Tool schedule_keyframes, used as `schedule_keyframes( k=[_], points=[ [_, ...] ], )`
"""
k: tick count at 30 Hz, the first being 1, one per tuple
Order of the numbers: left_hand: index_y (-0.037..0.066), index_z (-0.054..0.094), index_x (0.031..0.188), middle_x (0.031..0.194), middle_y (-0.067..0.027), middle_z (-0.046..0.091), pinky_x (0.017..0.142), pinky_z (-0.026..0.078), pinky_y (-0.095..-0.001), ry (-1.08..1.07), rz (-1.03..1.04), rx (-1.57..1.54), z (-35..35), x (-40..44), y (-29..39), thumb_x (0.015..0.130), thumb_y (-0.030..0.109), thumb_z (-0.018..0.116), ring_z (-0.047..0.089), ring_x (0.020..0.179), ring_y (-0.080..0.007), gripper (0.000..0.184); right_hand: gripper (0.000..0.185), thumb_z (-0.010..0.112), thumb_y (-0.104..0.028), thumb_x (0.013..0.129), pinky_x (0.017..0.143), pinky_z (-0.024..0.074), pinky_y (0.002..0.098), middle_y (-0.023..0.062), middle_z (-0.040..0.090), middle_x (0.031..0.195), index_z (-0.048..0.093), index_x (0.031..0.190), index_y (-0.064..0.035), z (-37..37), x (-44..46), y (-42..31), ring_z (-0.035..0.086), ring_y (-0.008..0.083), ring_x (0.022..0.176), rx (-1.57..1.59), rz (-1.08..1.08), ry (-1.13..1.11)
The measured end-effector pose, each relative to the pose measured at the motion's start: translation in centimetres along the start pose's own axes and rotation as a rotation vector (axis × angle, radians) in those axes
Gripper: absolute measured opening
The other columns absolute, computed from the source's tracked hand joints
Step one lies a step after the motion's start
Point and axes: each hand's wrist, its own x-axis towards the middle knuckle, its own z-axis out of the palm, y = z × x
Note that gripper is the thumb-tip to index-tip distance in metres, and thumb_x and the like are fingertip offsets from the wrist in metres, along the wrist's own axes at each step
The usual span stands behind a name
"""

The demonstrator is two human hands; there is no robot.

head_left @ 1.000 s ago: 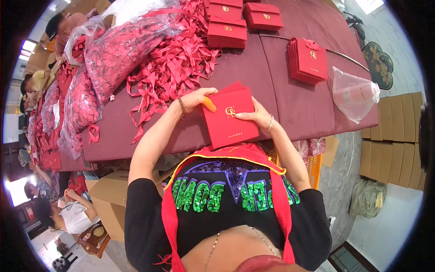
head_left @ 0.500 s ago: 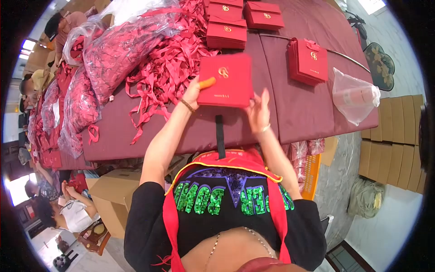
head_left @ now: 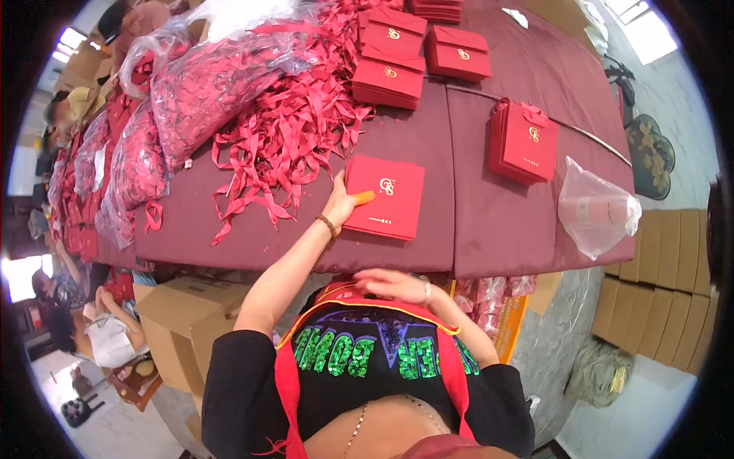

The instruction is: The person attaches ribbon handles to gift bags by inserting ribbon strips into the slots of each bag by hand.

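Note:
A stack of flat red paper gift bags (head_left: 394,203) with a gold logo lies at the table's near side. My left hand (head_left: 340,205) is closed on its left edge. An orange finger cot (head_left: 365,198) covers the thumb, which rests on the top bag. At my waist, my right hand (head_left: 391,284) is over the upper edge of the red apron (head_left: 336,294), fingers stretched out and partly blurred. I see nothing held in it. Beyond the stack is a loose heap of red ribbons (head_left: 287,141).
Stacks of red bags stand at the back (head_left: 388,83) and right (head_left: 523,145). A clear plastic bag (head_left: 596,214) lies on the right. Big plastic sacks of red ribbon (head_left: 210,84) fill the left. Cardboard boxes (head_left: 187,310) stand below; several people sit at left.
My left hand has lowered the red bags onto the table. My right hand has left their right edge and come back to the apron at my waist.

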Motion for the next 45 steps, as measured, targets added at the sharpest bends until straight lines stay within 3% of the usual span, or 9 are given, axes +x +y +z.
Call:
schedule_keyframes(
  k=[8,22,25,28,32,38,40,42,45],
  points=[
    [0.004,0.027,0.139,0.136,-0.0239,0.037,0.104,0.031,-0.0437,0.277,0.150,0.557,1.8,-1.1,-0.3,0.066,0.032,0.077,0.035,0.126,-0.0384,0.093,0.035,0.057,-0.019,0.091,0.069,0.0483,0.0232,0.0059,0.062,0.096,0.049,0.123,-0.0061,-8.2,-3.0,-0.8,0.058,0.0111,0.080,0.284,-0.182,0.881],
    [-0.004,0.029,0.136,0.134,-0.0231,0.043,0.103,0.035,-0.0383,0.092,0.172,0.317,-2.0,0.0,-2.2,0.069,0.044,0.076,0.043,0.124,-0.0310,0.094,0.030,0.059,-0.013,0.089,0.071,0.0458,0.0209,0.0014,0.058,0.098,0.053,0.117,-0.0036,-9.4,3.3,-9.3,0.055,0.0076,0.085,-0.076,-0.461,0.813],
    [-0.001,0.035,0.133,0.124,-0.0152,0.051,0.088,0.044,-0.0328,0.208,0.278,0.356,-4.3,1.0,1.2,0.082,0.030,0.068,0.057,0.102,-0.0206,0.069,0.028,0.060,-0.012,0.089,0.071,0.0461,0.0215,0.0010,0.056,0.095,0.054,0.115,-0.0029,-8.8,3.8,-9.2,0.054,0.0078,0.085,-0.136,-0.535,0.779],
    [0.005,0.059,0.106,0.101,-0.0132,0.061,0.084,0.045,-0.0368,0.499,0.777,0.670,-9.2,5.8,3.8,0.081,0.016,0.064,0.056,0.099,-0.0273,0.028,0.029,0.059,-0.012,0.089,0.067,0.0462,0.0195,0.0006,0.059,0.094,0.054,0.116,-0.0041,-9.0,3.5,-8.0,0.056,0.0070,0.082,-0.178,-0.566,0.820],
    [0.019,0.054,0.117,0.124,-0.0083,0.051,0.091,0.035,-0.0527,0.752,0.145,0.887,-11.0,10.5,8.2,0.083,0.043,0.056,0.045,0.117,-0.0324,0.041,0.028,0.059,-0.013,0.090,0.067,0.0468,0.0202,0.0024,0.062,0.096,0.055,0.116,-0.0049,-9.0,2.4,-7.1,0.058,0.0081,0.082,-0.105,-0.484,0.895],
    [0.016,0.063,0.102,0.110,-0.0102,0.061,0.088,0.038,-0.0524,0.731,0.101,0.738,-12.6,13.3,8.9,0.080,0.039,0.061,0.055,0.105,-0.0287,0.031,0.029,0.062,-0.016,0.088,0.068,0.0457,0.0206,0.0001,0.061,0.095,0.056,0.115,-0.0072,-9.9,0.8,-7.5,0.057,0.0070,0.082,-0.076,-0.468,0.935],
    [0.007,0.063,0.089,0.089,-0.0121,0.065,0.074,0.047,-0.0393,0.784,0.637,0.465,-12.7,12.8,9.2,0.078,0.017,0.064,0.062,0.085,-0.0276,0.015,0.032,0.062,-0.017,0.088,0.070,0.0461,0.0215,0.0009,0.062,0.097,0.054,0.118,-0.0098,-10.0,0.5,-8.5,0.059,0.0084,0.083,0.027,-0.453,0.945],
    [0.005,0.058,0.096,0.081,-0.0113,0.064,0.067,0.048,-0.0332,0.577,0.657,0.256,-12.1,10.0,10.7,0.078,0.004,0.058,0.062,0.074,-0.0252,0.018,0.033,0.059,-0.020,0.090,0.071,0.0475,0.0235,0.0018,0.062,0.098,0.051,0.121,-0.0125,-10.0,0.9,-11.2,0.060,0.0103,0.084,0.335,-0.548,0.802],
    [0.009,0.056,0.100,0.086,-0.0133,0.064,0.067,0.049,-0.0369,0.486,0.810,0.663,-9.8,2.4,11.3,0.079,0.007,0.055,0.063,0.076,-0.0285,0.021,0.033,0.054,-0.022,0.093,0.072,0.0490,0.0256,0.0022,0.063,0.098,0.049,0.124,-0.0136,-9.0,1.9,-15.8,0.060,0.0115,0.085,0.838,-0.748,0.310]
  ],
)
